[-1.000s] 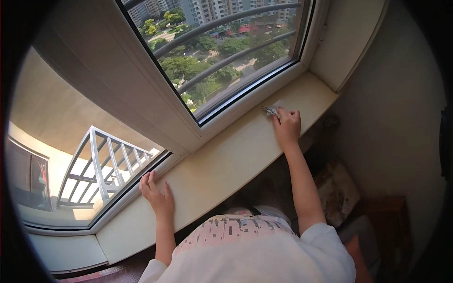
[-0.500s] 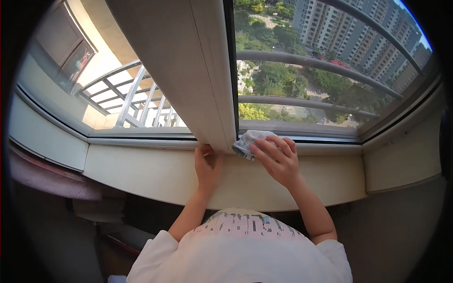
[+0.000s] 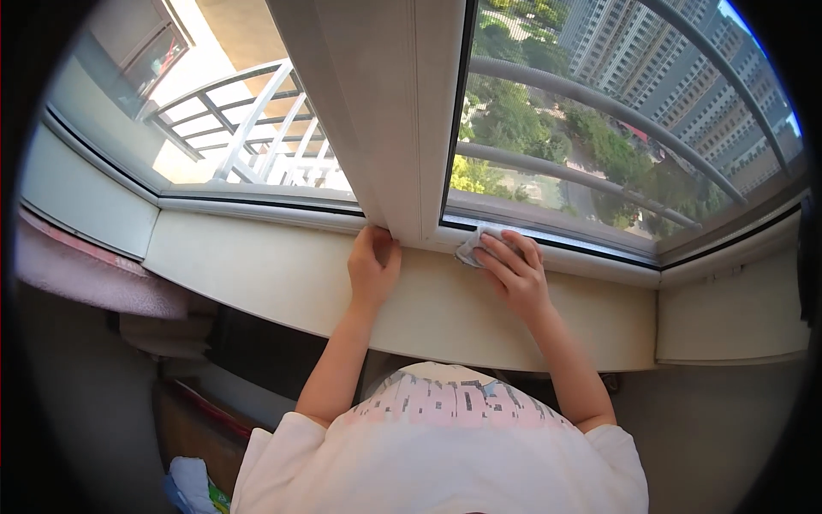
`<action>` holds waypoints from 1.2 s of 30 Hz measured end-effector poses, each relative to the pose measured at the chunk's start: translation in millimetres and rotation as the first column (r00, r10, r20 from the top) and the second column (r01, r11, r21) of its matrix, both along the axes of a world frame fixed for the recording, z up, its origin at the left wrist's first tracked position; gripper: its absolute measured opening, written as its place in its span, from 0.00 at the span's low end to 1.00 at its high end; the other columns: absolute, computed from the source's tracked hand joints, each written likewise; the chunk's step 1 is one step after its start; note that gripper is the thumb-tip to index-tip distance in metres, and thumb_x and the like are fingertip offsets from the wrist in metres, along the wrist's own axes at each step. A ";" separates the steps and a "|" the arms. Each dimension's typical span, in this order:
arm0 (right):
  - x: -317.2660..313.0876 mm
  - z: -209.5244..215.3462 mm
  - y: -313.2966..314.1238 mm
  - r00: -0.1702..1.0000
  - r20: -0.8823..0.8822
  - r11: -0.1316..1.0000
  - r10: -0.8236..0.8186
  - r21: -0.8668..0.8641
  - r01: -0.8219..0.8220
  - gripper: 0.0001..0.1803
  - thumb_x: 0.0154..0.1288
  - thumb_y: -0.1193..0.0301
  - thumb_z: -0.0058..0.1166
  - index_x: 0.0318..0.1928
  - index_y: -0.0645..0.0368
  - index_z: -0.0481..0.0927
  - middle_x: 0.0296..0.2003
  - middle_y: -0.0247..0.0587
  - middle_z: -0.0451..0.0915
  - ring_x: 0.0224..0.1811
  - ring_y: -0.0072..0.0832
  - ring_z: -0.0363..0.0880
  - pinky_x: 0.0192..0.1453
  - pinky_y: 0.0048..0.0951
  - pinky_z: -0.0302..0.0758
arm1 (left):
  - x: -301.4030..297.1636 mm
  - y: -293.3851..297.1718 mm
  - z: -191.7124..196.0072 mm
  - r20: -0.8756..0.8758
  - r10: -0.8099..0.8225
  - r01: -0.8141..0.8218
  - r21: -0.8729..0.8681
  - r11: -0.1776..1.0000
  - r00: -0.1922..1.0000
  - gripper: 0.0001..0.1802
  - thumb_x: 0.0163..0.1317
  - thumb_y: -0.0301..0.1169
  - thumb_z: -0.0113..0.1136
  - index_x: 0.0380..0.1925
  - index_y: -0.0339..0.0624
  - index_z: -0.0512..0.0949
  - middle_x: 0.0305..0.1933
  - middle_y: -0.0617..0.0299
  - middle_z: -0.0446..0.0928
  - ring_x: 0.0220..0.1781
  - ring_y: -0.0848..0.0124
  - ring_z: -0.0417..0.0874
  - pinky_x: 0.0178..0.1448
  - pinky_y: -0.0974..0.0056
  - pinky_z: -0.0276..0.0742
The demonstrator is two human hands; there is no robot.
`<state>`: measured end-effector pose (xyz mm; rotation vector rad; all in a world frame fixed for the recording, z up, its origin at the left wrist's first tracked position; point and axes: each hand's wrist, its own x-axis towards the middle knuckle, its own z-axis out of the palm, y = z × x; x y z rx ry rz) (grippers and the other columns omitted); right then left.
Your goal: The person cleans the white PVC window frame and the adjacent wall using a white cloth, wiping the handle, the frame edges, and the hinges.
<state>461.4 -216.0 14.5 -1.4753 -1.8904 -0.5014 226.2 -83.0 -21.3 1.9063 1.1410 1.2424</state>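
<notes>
In my right hand (image 3: 516, 272) is a crumpled white-and-grey cloth (image 3: 470, 251), pressed against the lower rail of the right window frame. The fingers are bent over it. My left hand (image 3: 373, 267) rests its fingertips at the foot of the wide white window post (image 3: 390, 154), where the post meets the sill. Thumb and fingers are curved with a gap between them, and nothing shows in that hand. Below both hands runs the cream window sill (image 3: 437, 300).
Window panes stand on both sides of the post, with curved metal railings (image 3: 591, 94) outside. A pink towel (image 3: 94, 272) hangs under the sill at the left. A brown box-like object (image 3: 201, 433) and a white-and-blue bundle (image 3: 190, 481) are at lower left.
My right hand and the cloth have shifted slightly along the lower rail, away from the frame corner. My left hand stays by the post's foot. The whole view has tilted and moved.
</notes>
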 end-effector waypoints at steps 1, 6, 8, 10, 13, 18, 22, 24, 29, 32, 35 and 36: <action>-11.3 -2.9 16.8 0.998 -0.019 0.997 0.058 0.055 -0.057 0.16 0.54 0.75 0.63 0.46 0.53 0.87 0.57 0.30 0.82 0.62 0.36 0.76 0.65 0.40 0.71 | 2.4 0.6 1.0 0.014 -0.016 0.016 -0.025 1.000 1.000 0.08 0.61 0.27 0.65 0.38 0.38 0.76 0.33 0.54 0.80 0.36 0.60 0.83 0.44 0.61 0.78; -45.7 3.1 40.7 1.000 -0.008 0.999 0.029 0.042 -0.028 0.14 0.54 0.76 0.61 0.43 0.54 0.86 0.55 0.29 0.83 0.63 0.35 0.76 0.66 0.39 0.71 | 1.9 1.3 10.5 0.137 -0.086 0.109 -0.166 0.980 0.987 0.07 0.64 0.27 0.63 0.38 0.38 0.76 0.34 0.56 0.81 0.37 0.64 0.83 0.44 0.62 0.77; -38.1 4.7 21.1 0.994 0.067 0.992 -0.091 0.092 0.085 0.12 0.52 0.75 0.63 0.40 0.52 0.87 0.52 0.26 0.84 0.62 0.36 0.76 0.67 0.39 0.70 | -9.2 5.0 10.8 0.121 -0.115 0.138 -0.201 0.970 0.986 0.06 0.68 0.28 0.61 0.39 0.37 0.76 0.35 0.58 0.81 0.38 0.67 0.83 0.46 0.63 0.76; -25.8 -2.2 -6.4 0.952 0.029 0.947 -0.303 0.117 0.298 0.11 0.51 0.74 0.64 0.38 0.54 0.88 0.50 0.27 0.86 0.63 0.36 0.76 0.66 0.43 0.72 | -11.9 2.2 12.2 0.106 -0.107 0.126 -0.194 0.973 0.989 0.06 0.70 0.28 0.59 0.40 0.37 0.76 0.35 0.58 0.81 0.39 0.67 0.83 0.47 0.64 0.76; -34.8 -3.0 -8.5 0.964 -0.052 0.956 -0.261 0.125 0.266 0.11 0.50 0.75 0.65 0.38 0.57 0.89 0.48 0.29 0.87 0.63 0.37 0.75 0.67 0.48 0.73 | -9.1 2.2 11.2 0.156 -0.122 0.152 -0.194 0.969 0.980 0.07 0.72 0.30 0.56 0.41 0.36 0.76 0.37 0.58 0.81 0.41 0.69 0.82 0.49 0.65 0.75; -82.7 -13.1 50.8 0.993 0.095 0.996 0.063 -0.072 -0.056 0.13 0.54 0.75 0.57 0.41 0.58 0.87 0.53 0.30 0.83 0.66 0.28 0.72 0.73 0.43 0.69 | -9.0 11.8 5.1 0.299 -0.209 0.296 -0.283 0.912 0.931 0.08 0.75 0.31 0.53 0.42 0.37 0.76 0.38 0.59 0.80 0.40 0.72 0.79 0.49 0.66 0.74; -62.0 -24.2 21.9 0.973 0.220 0.997 -0.068 0.055 0.057 0.12 0.53 0.73 0.60 0.40 0.55 0.88 0.53 0.26 0.84 0.64 0.27 0.72 0.69 0.38 0.72 | -13.2 16.6 -9.5 0.311 -0.218 0.308 -0.281 0.909 0.925 0.10 0.76 0.33 0.52 0.42 0.36 0.75 0.36 0.61 0.78 0.39 0.73 0.77 0.48 0.67 0.73; -43.1 -19.8 -3.8 0.910 0.173 0.912 -0.376 0.245 0.330 0.11 0.51 0.74 0.62 0.38 0.55 0.89 0.51 0.25 0.85 0.63 0.32 0.73 0.65 0.38 0.75 | -12.2 16.9 -10.2 0.317 -0.231 0.321 -0.268 0.909 0.920 0.10 0.76 0.33 0.52 0.42 0.36 0.74 0.36 0.61 0.77 0.39 0.73 0.76 0.48 0.67 0.72; -85.1 -10.8 35.4 0.976 -0.130 0.976 -0.175 0.107 0.189 0.11 0.50 0.76 0.63 0.37 0.57 0.89 0.49 0.26 0.86 0.62 0.39 0.74 0.63 0.43 0.76 | -1.8 12.7 -6.5 0.397 -0.272 0.373 -0.203 0.905 0.877 0.10 0.76 0.33 0.53 0.45 0.36 0.72 0.38 0.61 0.76 0.41 0.74 0.75 0.50 0.68 0.71; -93.2 -10.9 37.8 0.980 -0.054 0.977 -0.189 0.092 0.194 0.11 0.50 0.76 0.63 0.37 0.57 0.89 0.50 0.26 0.86 0.61 0.39 0.75 0.62 0.42 0.76 | -1.8 14.5 -8.3 0.408 -0.263 0.381 -0.240 0.893 0.874 0.11 0.77 0.35 0.52 0.45 0.36 0.73 0.38 0.62 0.77 0.42 0.74 0.75 0.50 0.67 0.71; -71.8 -9.5 9.1 0.933 -0.012 0.928 -0.359 0.101 0.358 0.11 0.50 0.75 0.63 0.37 0.56 0.89 0.50 0.24 0.86 0.60 0.39 0.75 0.62 0.41 0.76 | -7.4 17.9 -2.3 0.388 -0.261 0.361 -0.213 0.908 0.884 0.13 0.78 0.36 0.50 0.44 0.36 0.74 0.38 0.62 0.77 0.41 0.74 0.75 0.49 0.67 0.71; -59.0 -9.2 -5.9 0.874 -0.023 0.866 -0.486 0.123 0.485 0.11 0.51 0.74 0.64 0.37 0.55 0.89 0.50 0.24 0.86 0.59 0.38 0.75 0.62 0.41 0.75 | -4.9 16.5 -3.5 0.393 -0.249 0.350 -0.210 0.913 0.885 0.13 0.78 0.36 0.50 0.44 0.36 0.74 0.38 0.62 0.77 0.41 0.74 0.75 0.49 0.67 0.71</action>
